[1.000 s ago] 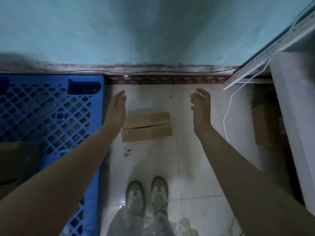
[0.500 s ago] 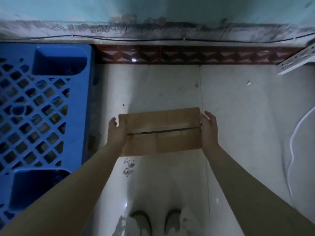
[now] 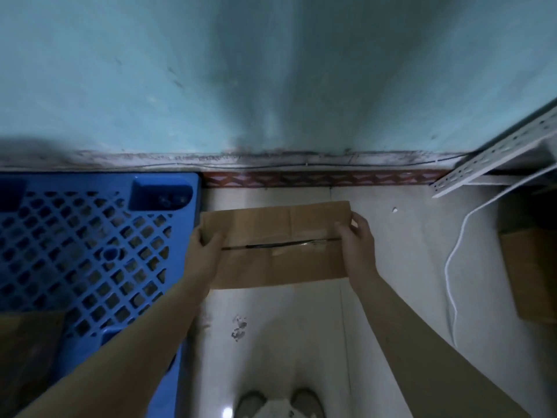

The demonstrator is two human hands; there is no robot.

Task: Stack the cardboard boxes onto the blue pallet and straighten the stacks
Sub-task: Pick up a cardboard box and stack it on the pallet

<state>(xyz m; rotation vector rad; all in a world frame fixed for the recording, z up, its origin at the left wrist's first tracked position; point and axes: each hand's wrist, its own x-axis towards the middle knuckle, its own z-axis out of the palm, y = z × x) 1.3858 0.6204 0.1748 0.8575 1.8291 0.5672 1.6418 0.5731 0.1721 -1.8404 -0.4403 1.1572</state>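
The cardboard box (image 3: pixel 271 267) is gripped at its ends by curled fingers of the left hand (image 3: pixel 205 251) and right hand (image 3: pixel 357 245); the blue pallet (image 3: pixel 90 182) is seen just left of the left fingers.

Flat cardboard box (image 3: pixel 280 245) (seam slit) beside blue pallet (image 3: pixel 84 242)
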